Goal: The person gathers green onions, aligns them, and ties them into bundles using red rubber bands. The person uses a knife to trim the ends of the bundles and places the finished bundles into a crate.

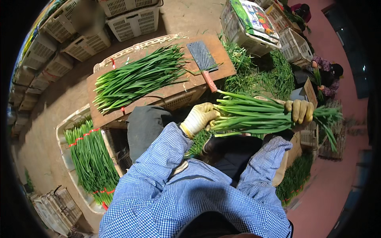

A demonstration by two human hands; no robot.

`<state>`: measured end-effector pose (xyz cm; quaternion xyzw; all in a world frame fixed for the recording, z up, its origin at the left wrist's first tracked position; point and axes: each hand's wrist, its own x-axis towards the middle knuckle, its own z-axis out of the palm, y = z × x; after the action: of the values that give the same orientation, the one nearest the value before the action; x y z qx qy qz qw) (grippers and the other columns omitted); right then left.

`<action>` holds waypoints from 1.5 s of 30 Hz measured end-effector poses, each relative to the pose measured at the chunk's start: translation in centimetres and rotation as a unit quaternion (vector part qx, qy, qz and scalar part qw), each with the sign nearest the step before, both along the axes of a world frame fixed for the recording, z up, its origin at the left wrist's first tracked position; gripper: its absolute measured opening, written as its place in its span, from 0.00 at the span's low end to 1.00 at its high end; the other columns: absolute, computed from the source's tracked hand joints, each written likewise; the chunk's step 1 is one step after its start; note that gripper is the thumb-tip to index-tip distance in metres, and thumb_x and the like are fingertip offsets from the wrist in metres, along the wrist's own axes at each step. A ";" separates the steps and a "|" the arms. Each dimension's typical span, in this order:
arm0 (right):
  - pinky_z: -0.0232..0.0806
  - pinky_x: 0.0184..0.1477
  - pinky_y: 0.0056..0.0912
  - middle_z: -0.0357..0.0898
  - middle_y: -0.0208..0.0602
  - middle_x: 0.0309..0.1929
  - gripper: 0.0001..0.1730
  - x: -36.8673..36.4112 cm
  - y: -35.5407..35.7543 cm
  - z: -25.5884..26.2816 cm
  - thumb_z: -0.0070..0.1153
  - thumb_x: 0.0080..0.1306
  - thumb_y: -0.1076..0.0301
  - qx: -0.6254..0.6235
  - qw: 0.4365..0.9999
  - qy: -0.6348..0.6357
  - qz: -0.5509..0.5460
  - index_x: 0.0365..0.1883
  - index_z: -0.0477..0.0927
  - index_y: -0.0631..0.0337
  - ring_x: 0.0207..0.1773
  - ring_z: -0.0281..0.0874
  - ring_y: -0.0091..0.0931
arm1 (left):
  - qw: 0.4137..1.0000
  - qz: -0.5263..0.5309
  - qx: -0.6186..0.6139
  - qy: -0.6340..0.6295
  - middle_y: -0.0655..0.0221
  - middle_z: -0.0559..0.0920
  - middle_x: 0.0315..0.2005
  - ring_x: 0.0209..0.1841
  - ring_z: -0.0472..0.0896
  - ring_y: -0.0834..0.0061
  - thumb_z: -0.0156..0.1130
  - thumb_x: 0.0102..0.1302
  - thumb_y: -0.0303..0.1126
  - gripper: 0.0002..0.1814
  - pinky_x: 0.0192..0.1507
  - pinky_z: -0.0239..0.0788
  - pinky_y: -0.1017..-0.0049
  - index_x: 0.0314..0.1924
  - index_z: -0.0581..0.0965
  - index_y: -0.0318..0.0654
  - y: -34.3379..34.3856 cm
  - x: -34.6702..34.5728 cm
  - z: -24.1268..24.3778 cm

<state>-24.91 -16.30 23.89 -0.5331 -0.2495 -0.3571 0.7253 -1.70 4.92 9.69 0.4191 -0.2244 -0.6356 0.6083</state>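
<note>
My right hand [299, 111], in a yellowed work glove, grips a bundle of long green garlic chives [253, 114] near its leafy end. At the pale cut ends, my gloved left hand [201, 117] has its fingers bent against the stems; whether it pinches any is hard to tell. A larger pile of chives [140, 77] lies on a wooden board [166, 92] in front of me. On the board's right part rests a broad cleaver [202, 56], its wooden handle sticking out over the near edge towards the held bundle.
A plastic crate [61, 142] at left holds chives tied with red bands [84, 136]. Stacked crates [134, 25] stand at the back left. Loose trimmings [268, 74] cover the floor right of the board. Two people sit at the far right, one holding chives [318, 83].
</note>
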 end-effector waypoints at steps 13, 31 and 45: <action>0.72 0.59 0.48 0.81 0.38 0.41 0.08 -0.2 1.2 7.2 0.66 0.67 0.66 -0.248 0.942 0.054 0.218 0.41 0.83 0.57 0.47 0.81 0.32 | 0.967 0.116 -0.108 -0.200 0.64 0.84 0.51 0.53 0.80 0.72 0.59 0.74 0.40 0.21 0.60 0.69 0.72 0.60 0.77 0.35 -1.7 5.0 -3.3; 0.74 0.58 0.48 0.82 0.37 0.41 0.06 -1.8 1.6 7.2 0.65 0.68 0.65 -0.242 0.952 0.066 0.178 0.40 0.83 0.55 0.48 0.81 0.31 | 0.920 -0.050 0.004 -0.389 0.68 0.88 0.35 0.32 0.83 0.74 0.60 0.68 0.31 0.10 0.37 0.75 0.73 0.45 0.86 0.40 -1.1 4.8 -4.1; 0.72 0.61 0.41 0.82 0.32 0.44 0.14 -2.4 1.7 8.1 0.68 0.64 0.72 -0.295 0.934 0.071 0.189 0.48 0.83 0.50 0.50 0.81 0.27 | 0.865 -0.048 -0.225 -0.445 0.64 0.85 0.48 0.49 0.82 0.72 0.55 0.77 0.35 0.15 0.55 0.73 0.71 0.52 0.81 0.33 -0.2 3.9 -0.7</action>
<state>-27.36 -14.59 32.01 -0.6902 -0.3873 -0.0851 0.6053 2.24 4.71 8.95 0.4975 -0.6282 -0.3423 0.4906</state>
